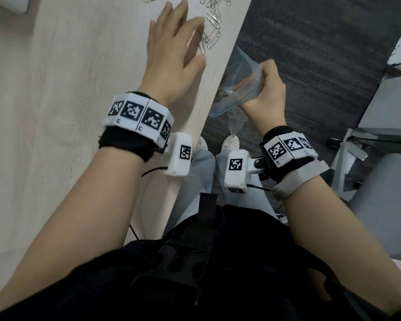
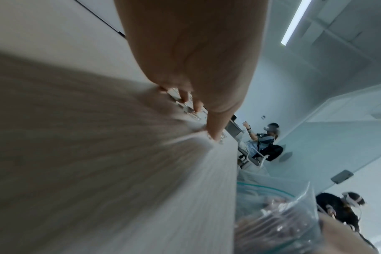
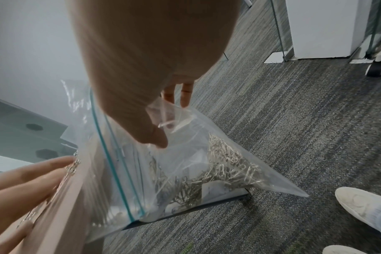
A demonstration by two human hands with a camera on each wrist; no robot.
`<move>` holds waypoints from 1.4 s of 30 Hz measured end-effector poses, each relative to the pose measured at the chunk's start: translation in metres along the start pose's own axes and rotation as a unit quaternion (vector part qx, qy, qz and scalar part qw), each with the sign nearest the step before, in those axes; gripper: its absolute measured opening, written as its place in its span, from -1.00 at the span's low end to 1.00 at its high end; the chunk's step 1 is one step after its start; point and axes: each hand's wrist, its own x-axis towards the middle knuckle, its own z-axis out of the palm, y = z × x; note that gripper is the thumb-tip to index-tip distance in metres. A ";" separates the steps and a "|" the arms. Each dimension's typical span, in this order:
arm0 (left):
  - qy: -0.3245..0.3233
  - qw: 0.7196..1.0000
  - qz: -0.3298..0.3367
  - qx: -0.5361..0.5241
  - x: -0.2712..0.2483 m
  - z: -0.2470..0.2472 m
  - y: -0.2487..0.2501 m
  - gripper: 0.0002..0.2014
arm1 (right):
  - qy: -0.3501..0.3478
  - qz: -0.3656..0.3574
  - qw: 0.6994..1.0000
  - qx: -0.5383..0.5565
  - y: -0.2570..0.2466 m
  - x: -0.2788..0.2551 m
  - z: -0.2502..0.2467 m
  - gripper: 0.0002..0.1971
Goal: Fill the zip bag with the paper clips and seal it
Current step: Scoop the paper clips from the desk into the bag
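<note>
The left hand (image 1: 171, 52) lay flat over the table (image 1: 79, 89) with its fingers straight and spread, grasping nothing, the fingertips reaching into a loose scatter of silver paper clips (image 1: 212, 26) at about one o'clock from the palm. The left wrist view showed those fingertips (image 2: 62, 135) touching the tabletop among the clips, near the table's edge. The right hand (image 1: 267, 93) was off the table, at about three o'clock from the left hand, held over the carpet (image 1: 310, 54). Its thumb and fingers were curled round the top of a clear zip bag (image 1: 239, 75) — pinching one side of the mouth, which stood open with its blue-green zip strip unsealed. The bag hung just beside the table's edge, and the right wrist view showed a heap of paper clips already lying in its bottom corner (image 3: 224, 171). Both wrists wore black bands carrying white blocks printed with black-and-white square markers (image 1: 137, 114). Below the hands, at six o'clock, were pale trousers and white shoes (image 1: 229, 142) — standing on the grey carpet.
</note>
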 end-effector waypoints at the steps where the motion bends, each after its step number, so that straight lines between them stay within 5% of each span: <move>1: 0.014 1.000 -0.007 -0.022 -0.001 -0.003 0.000 -0.45 | -0.001 -0.001 1.000 0.001 -0.001 0.001 -0.001 -0.53; 10: 0.115 0.983 -0.145 -0.006 0.034 -0.039 -0.037 -0.27 | 0.005 0.009 1.000 -0.011 -0.007 0.023 -0.008 -0.53; 17: 0.116 0.960 -0.253 0.041 0.063 -0.054 -0.058 -0.31 | -0.023 0.016 1.000 -0.003 -0.012 0.045 -0.017 -0.58; 26: 0.024 0.979 -0.202 -0.012 0.073 -0.034 -0.023 -0.26 | -0.042 0.023 0.999 -0.014 -0.017 0.068 -0.022 -0.55; 34: 0.098 0.969 -0.223 0.032 0.122 -0.065 -0.043 -0.34 | -0.042 0.029 0.999 -0.005 -0.020 0.089 -0.026 -0.66; 42: -0.011 0.979 -0.190 0.067 0.109 -0.046 -0.033 -0.30 | -0.043 0.058 0.997 0.022 -0.025 0.099 -0.027 -0.68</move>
